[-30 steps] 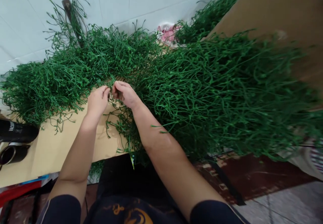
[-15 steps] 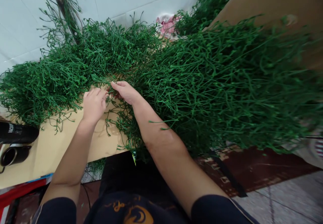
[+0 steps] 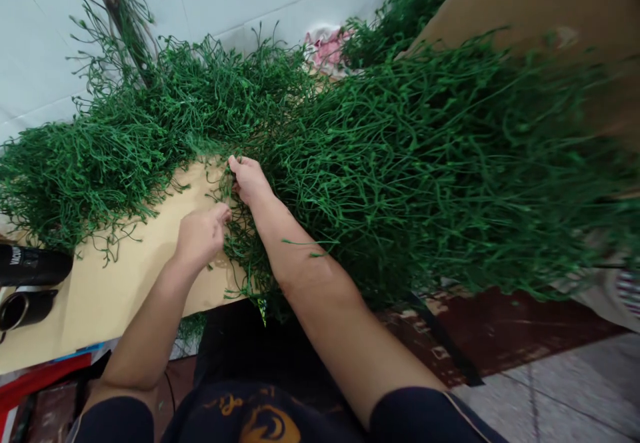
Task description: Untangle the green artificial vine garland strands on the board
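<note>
A big tangle of thin green plastic stems [image 3: 400, 163] lies across a tan cardboard sheet [image 3: 125, 276] and spreads over my right forearm. My right hand [image 3: 249, 178] is closed, its fingers curled into the stems at the pile's near edge. My left hand [image 3: 203, 233] sits a little lower on the cardboard, fingers pinched on a few green strands that trail from the same clump. A second mass of the green stems [image 3: 75, 170] lies to the left of my hands.
A brown cardboard panel [image 3: 525, 10] rises at the upper right. A dark handle [image 3: 125, 30] sticks out of the stems at the back. Pink material [image 3: 330, 50] lies behind the pile. Black objects [image 3: 30, 266] sit at the left edge. White tiles lie beyond.
My left hand has pulled back toward me, away from my right hand, drawing strands with it. My right hand stayed at the pile's edge and curled tighter into the stems.
</note>
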### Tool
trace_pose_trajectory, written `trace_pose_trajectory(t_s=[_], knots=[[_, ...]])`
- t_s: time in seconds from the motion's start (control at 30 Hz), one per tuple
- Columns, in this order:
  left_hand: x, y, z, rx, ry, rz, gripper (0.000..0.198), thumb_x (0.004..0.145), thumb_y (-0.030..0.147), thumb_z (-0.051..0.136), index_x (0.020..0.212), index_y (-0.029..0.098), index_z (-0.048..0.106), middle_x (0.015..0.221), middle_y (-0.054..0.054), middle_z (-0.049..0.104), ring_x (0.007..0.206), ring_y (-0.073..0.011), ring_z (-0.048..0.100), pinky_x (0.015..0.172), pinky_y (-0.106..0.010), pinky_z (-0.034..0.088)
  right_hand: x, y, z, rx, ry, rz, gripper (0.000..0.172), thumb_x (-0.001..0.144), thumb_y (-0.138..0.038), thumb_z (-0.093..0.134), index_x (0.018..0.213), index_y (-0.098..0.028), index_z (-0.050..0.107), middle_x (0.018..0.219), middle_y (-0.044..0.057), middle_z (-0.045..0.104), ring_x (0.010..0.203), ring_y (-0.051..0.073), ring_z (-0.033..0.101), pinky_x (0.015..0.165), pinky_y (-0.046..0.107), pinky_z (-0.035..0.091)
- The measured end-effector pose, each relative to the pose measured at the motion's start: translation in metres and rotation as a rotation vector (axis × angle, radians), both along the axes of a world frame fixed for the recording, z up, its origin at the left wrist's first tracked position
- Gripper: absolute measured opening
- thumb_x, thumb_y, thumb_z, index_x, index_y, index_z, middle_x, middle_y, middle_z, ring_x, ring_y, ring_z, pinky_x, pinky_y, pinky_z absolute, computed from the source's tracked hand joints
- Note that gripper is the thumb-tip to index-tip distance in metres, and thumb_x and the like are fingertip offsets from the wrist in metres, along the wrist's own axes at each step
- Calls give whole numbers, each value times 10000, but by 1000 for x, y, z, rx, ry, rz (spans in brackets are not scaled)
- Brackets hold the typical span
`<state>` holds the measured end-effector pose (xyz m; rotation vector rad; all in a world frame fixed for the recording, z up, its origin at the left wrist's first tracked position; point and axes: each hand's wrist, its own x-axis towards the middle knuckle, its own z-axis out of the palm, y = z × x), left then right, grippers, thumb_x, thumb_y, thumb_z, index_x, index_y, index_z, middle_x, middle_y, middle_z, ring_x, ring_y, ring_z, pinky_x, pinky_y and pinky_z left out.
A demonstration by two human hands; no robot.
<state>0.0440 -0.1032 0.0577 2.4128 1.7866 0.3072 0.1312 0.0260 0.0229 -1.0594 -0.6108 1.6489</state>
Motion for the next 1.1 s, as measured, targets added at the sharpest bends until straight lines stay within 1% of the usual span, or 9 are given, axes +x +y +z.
trace_pose_trajectory(t_s=[0.07,0.13,0.27,0.37,0.47,0.6,0.67,0.9,1.1], knots=[[8,-12,3,-52,-138,-186,254,752,99,402,779,220,624,716,-19,670,687,-158,598,666,-263,435,0,5,-2,5,-13,-89,275,902,-217,434,636,-185,371,417,-98,324,348,25,266,372,173,185],[12,-15,7,-73,-257,-280,273,767,108,403,832,222,642,705,-10,661,667,-142,589,672,-254,449,1,6,-2,60,-12,-56,262,898,-229,448,645,-183,392,426,-98,338,356,25,282,376,169,197],[2,9,14,86,-302,-66,246,864,283,430,975,198,632,869,-48,648,820,-165,595,783,-291,469,2,0,4,148,26,116,246,853,-291,539,650,-167,474,432,-94,384,363,20,312,377,165,215],[-12,35,15,277,-215,67,426,807,388,548,1174,172,550,1147,-114,566,1084,-229,526,938,-363,425,3,-7,10,187,101,160,211,832,-268,568,663,-153,514,457,-87,435,381,14,358,385,151,245],[-21,55,9,319,-160,158,542,799,388,563,1265,124,482,1223,-155,527,1166,-254,480,985,-370,387,4,-9,11,250,189,233,170,796,-224,607,670,-142,528,505,-79,498,409,11,418,407,140,308],[-26,66,-3,133,-94,214,338,865,313,439,1118,155,598,970,-99,659,933,-217,593,840,-313,433,4,-9,11,257,244,253,153,774,-219,632,690,-137,533,548,-80,535,392,-4,396,381,133,302],[-24,64,-5,121,-67,240,304,885,282,375,993,166,634,869,-80,672,847,-199,600,777,-287,429,5,-9,12,239,249,258,166,809,-222,593,684,-133,531,513,-85,501,366,-9,360,356,132,261],[-11,43,0,89,60,116,243,864,220,365,802,198,599,807,-59,675,785,-200,597,673,-282,392,5,-5,12,179,106,177,164,840,-185,550,687,-129,526,463,-99,452,294,-6,301,311,169,168],[-7,35,4,86,5,74,220,837,184,383,742,187,581,729,-48,658,720,-185,588,666,-288,404,-2,-7,9,174,11,73,224,846,-160,512,633,-158,442,427,-115,363,324,5,279,354,163,220]])
